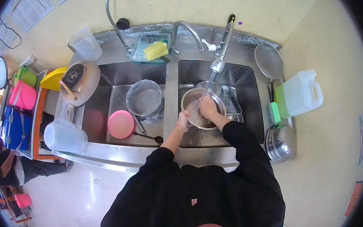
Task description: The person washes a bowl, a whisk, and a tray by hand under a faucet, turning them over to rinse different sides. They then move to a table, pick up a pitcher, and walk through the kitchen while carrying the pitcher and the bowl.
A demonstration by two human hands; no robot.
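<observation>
Round silver metal bowl (192,100), no long axis, in the dark steel right basin (193,73)! Left hand (183,119) grips its 8 o'clock rim; right hand (208,107) inside, wrist towards 4 o'clock, grasp impossible to tell.

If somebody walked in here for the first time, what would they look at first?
Probably the water falling from the spray tap into the metal bowl in the right basin, with the left hand at its rim and the right hand inside. Next, perhaps the bright pink bowl in the left basin and the yellow sponge behind that basin. The jug with green liquid right of the basins stands out too.
</observation>
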